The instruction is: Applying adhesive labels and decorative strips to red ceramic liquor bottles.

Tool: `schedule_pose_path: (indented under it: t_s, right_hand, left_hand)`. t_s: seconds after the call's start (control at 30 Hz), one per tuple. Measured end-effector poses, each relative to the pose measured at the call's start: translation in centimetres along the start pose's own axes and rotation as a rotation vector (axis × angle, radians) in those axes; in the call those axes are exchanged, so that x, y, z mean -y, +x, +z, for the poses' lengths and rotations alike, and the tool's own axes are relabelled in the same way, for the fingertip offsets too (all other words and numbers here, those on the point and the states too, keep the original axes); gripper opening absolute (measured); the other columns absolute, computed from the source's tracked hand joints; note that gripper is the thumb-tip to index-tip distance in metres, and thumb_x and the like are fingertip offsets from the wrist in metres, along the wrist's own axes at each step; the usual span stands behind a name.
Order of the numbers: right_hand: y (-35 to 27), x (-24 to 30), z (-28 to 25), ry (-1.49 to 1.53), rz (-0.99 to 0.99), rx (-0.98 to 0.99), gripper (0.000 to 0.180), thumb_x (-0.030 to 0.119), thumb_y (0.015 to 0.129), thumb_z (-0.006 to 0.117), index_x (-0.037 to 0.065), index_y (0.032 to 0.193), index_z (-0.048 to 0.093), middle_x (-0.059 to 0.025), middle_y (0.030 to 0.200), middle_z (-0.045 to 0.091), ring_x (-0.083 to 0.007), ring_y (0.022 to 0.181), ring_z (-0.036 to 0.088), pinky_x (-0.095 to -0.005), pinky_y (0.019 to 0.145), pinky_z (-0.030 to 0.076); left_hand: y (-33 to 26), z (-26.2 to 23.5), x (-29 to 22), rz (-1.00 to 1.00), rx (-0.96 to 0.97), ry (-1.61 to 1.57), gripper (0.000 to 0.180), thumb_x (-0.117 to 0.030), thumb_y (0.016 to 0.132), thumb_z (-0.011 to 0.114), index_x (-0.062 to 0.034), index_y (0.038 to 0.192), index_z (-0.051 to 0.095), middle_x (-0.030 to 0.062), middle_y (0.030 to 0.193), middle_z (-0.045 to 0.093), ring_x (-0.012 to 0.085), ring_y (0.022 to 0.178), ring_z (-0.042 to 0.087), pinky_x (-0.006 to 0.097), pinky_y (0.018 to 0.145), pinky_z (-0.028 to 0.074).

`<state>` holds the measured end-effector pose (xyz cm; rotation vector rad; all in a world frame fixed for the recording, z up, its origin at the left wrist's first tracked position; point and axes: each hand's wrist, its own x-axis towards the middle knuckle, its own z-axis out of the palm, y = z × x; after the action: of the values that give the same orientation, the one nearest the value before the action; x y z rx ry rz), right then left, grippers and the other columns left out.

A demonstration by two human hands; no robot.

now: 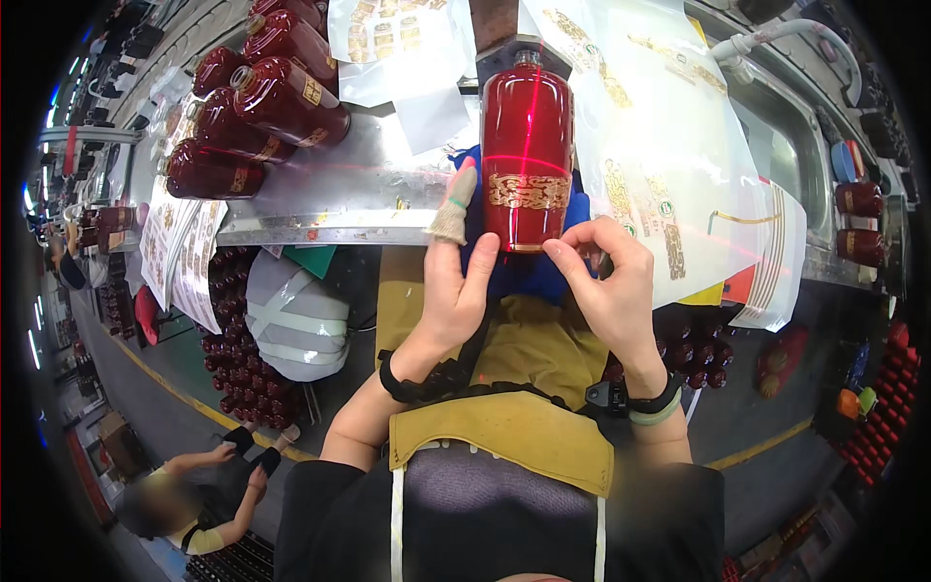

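A red glass bottle (529,121) lies in front of me with its neck pointing away, and a gold patterned band (529,190) runs around its lower part. Red light lines cross on the glass. Blue cloth (579,207) shows beneath and beside it. My left hand (458,281) is at the bottle's lower left, fingers stretched along that side and thumb apart, near the base. Beige cloth covers one of its fingers. At the lower right of the base, my right hand (613,267) has thumb and forefinger pinched together; anything between them is too small to make out.
Several red bottles (291,102) stand at the left on the metal bench (330,199). Sheets of gold labels (184,257) hang over its left edge; translucent label sheets (679,145) cover the right side. A grey wrapped cushion (296,315) sits below. Another person (184,504) is at the lower left.
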<state>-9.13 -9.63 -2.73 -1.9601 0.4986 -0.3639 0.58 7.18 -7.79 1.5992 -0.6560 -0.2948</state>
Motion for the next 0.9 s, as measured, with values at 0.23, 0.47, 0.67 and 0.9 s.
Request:
schedule_pose_path:
  t_s: [0.23,0.47,0.67,0.9]
  right_hand:
    - [0.0,0.0,0.0,-0.006,-0.007,-0.009,0.017,0.013,0.088,0.081,0.0,0.086,0.07,-0.0085,0.077,0.066,-0.0171,0.067,0.061,-0.0301,0.061,0.047]
    - [0.0,0.0,-0.1,-0.007,0.005,0.005,0.016,0.012,0.088,0.08,0.0,0.087,0.071,-0.0086,0.078,0.067,-0.0171,0.067,0.061,-0.0303,0.062,0.047]
    - [0.4,0.1,-2.0,-0.024,0.023,0.095,0.017,0.015,0.091,0.078,-0.001,0.093,0.074,-0.0101,0.081,0.07,-0.0185,0.069,0.062,-0.0313,0.064,0.048]
    - [0.5,0.3,-1.9,-0.03,0.037,0.12,0.017,0.015,0.092,0.077,-0.001,0.092,0.073,-0.0103,0.081,0.07,-0.018,0.07,0.063,-0.031,0.063,0.048]
  left_hand:
    - [-0.2,-0.3,0.7,0.552,-0.15,0.38,0.036,0.004,0.076,0.086,0.0035,0.111,0.075,0.0155,0.125,0.07,0.0327,0.115,0.068,0.039,0.089,0.06]
    - [0.9,-1.0,0.6,0.725,-0.066,0.604,0.02,0.0,0.074,0.081,0.0011,0.092,0.072,0.0136,0.118,0.075,0.0328,0.111,0.07,0.037,0.079,0.062]
    - [1.1,-1.4,-0.2,0.768,-0.015,0.71,0.015,0.003,0.082,0.079,0.0025,0.095,0.071,0.014,0.117,0.075,0.0327,0.11,0.07,0.038,0.081,0.061]
    - [1.4,-0.9,-0.8,0.793,0.015,0.737,0.015,0.003,0.08,0.082,0.0018,0.091,0.071,0.0144,0.121,0.073,0.0333,0.116,0.067,0.04,0.087,0.062]
